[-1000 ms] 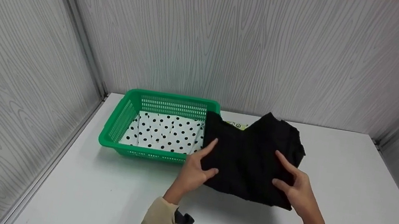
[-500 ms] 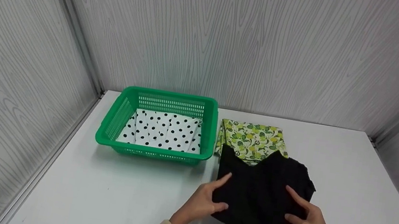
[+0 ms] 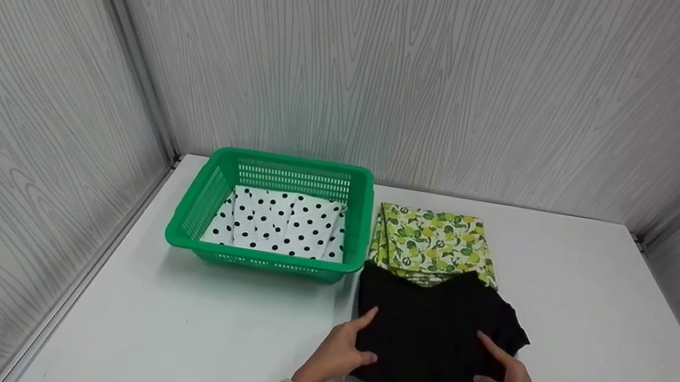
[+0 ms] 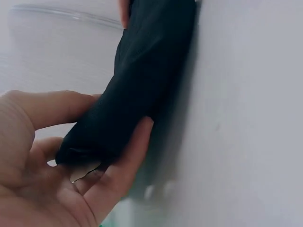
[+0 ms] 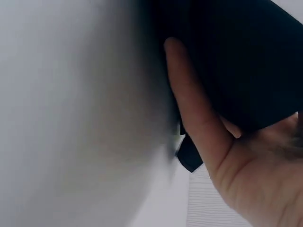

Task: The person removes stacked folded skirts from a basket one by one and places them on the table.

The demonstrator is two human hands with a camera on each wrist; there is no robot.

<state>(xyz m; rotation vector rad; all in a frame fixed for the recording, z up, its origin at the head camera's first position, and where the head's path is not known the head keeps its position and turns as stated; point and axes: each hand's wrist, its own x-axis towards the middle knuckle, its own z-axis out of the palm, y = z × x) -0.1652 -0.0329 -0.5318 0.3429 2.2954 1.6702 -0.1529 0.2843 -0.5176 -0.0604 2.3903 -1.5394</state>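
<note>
A folded black garment (image 3: 426,339) with a dipped far edge lies low at the table's near side. My left hand (image 3: 339,351) grips its left edge, with thumb and index finger on top in the head view. In the left wrist view the garment (image 4: 128,80) sits between the thumb and fingers of that hand (image 4: 61,175). On the other edge, my right hand (image 3: 510,381) holds the garment the same way. The right wrist view shows a finger of the right hand (image 5: 199,113) along the underside of the cloth, close to the table. Other fingertips are hidden beneath it.
A green plastic basket (image 3: 263,256) stands at the back left, holding a white cloth with black dots (image 3: 284,223). Right of it lies a folded cloth with a green and yellow lemon print (image 3: 437,242). The garment's far edge overlaps its front. Pale walls (image 3: 359,66) enclose the table.
Both hands have brought the black garment toward the person and lower, away from the basket's side. The lemon-print cloth, mostly covered before, now shows. Lately the garment shifted slightly left.
</note>
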